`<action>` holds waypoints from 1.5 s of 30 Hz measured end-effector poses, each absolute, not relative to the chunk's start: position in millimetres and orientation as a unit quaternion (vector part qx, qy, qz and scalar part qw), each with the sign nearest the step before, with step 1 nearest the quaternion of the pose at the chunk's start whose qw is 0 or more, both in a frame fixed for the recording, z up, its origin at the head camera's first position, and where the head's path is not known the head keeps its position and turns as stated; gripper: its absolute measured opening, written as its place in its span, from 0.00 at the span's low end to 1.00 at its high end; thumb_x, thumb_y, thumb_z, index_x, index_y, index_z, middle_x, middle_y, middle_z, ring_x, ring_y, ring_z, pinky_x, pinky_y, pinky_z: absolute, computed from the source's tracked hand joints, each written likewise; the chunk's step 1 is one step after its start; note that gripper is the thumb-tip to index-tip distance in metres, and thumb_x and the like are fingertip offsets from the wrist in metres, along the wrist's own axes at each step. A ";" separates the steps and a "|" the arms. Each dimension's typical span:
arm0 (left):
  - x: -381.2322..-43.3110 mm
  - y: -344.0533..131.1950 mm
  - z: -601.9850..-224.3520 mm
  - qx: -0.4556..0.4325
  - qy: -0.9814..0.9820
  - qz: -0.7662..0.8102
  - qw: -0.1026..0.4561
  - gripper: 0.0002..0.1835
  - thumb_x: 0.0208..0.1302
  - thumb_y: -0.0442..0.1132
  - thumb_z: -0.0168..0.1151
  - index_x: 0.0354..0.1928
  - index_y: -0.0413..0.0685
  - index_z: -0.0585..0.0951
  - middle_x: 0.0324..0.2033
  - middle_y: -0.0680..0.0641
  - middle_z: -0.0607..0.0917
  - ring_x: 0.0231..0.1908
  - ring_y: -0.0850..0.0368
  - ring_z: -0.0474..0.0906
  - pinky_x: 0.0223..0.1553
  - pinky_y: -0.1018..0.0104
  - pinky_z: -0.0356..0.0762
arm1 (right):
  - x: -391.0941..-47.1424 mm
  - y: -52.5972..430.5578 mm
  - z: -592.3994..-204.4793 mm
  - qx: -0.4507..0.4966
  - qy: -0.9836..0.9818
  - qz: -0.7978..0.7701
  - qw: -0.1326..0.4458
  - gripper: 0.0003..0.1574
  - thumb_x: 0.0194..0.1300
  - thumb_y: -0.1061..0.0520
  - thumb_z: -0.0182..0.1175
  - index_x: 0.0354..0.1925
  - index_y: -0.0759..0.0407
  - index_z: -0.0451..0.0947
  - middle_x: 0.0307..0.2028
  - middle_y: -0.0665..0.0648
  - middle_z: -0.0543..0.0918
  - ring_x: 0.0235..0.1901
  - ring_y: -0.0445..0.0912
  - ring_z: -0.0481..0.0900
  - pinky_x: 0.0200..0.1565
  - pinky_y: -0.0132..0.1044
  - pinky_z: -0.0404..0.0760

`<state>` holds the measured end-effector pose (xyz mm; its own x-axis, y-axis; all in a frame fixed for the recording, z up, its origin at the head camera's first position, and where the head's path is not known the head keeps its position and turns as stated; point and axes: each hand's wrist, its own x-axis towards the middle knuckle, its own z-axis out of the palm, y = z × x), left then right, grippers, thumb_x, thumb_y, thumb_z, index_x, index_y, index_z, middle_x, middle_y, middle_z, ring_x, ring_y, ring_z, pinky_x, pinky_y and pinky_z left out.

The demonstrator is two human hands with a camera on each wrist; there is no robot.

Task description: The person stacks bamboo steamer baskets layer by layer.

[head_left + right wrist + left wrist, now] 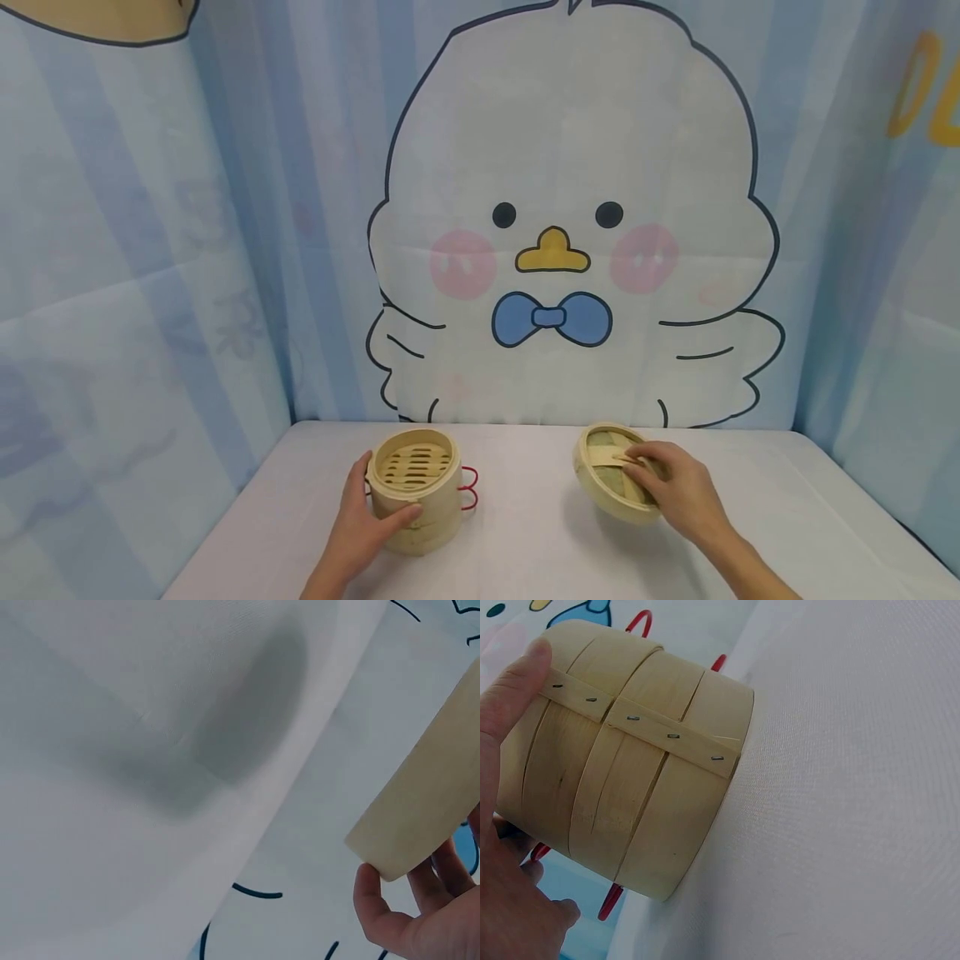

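Observation:
A two-tier bamboo steamer (431, 521) stands upright on the table, its slatted top tier uncovered. Small red loops (470, 498) stick out from its side. My left hand (356, 521) grips the steamer from the left, thumb across the front and fingers around the far side. In the left wrist view, stapled bands run down the steamer wall (641, 780). To the right, my right hand (686, 492) pinches the strap handle of the round bamboo lid (600, 479). The lid is tilted and raised above the table, and its plain side wall (424, 784) shows in the right wrist view.
A white cloth covers the table (517, 533). Behind it hangs a backdrop curtain (555, 375) with a cartoon bird, and light blue curtains (135, 333) close in both sides. The lid's shadow (255, 705) falls on the cloth.

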<state>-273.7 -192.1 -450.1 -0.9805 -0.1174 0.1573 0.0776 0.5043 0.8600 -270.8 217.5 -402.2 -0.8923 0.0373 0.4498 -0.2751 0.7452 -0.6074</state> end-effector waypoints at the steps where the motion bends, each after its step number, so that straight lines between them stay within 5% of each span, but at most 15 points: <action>1: -273.6 -192.1 -450.1 0.012 -0.862 -0.498 0.098 0.67 0.50 0.56 0.81 0.78 0.37 0.45 0.73 0.30 0.56 0.71 0.30 0.54 0.66 0.29 0.56 | -271.1 216.1 -401.8 0.066 -0.907 0.351 0.223 0.11 0.62 0.61 0.71 0.45 0.60 0.85 0.51 0.64 0.83 0.57 0.65 0.77 0.59 0.62 0.74; 45: -273.2 -191.8 -450.3 0.009 -0.861 -0.499 0.100 0.66 0.50 0.56 0.81 0.78 0.37 0.46 0.72 0.30 0.57 0.70 0.30 0.54 0.66 0.29 0.56 | -289.3 139.4 -377.6 0.108 -0.874 0.426 0.208 0.11 0.63 0.61 0.71 0.45 0.57 0.86 0.51 0.59 0.83 0.57 0.58 0.78 0.59 0.54 0.78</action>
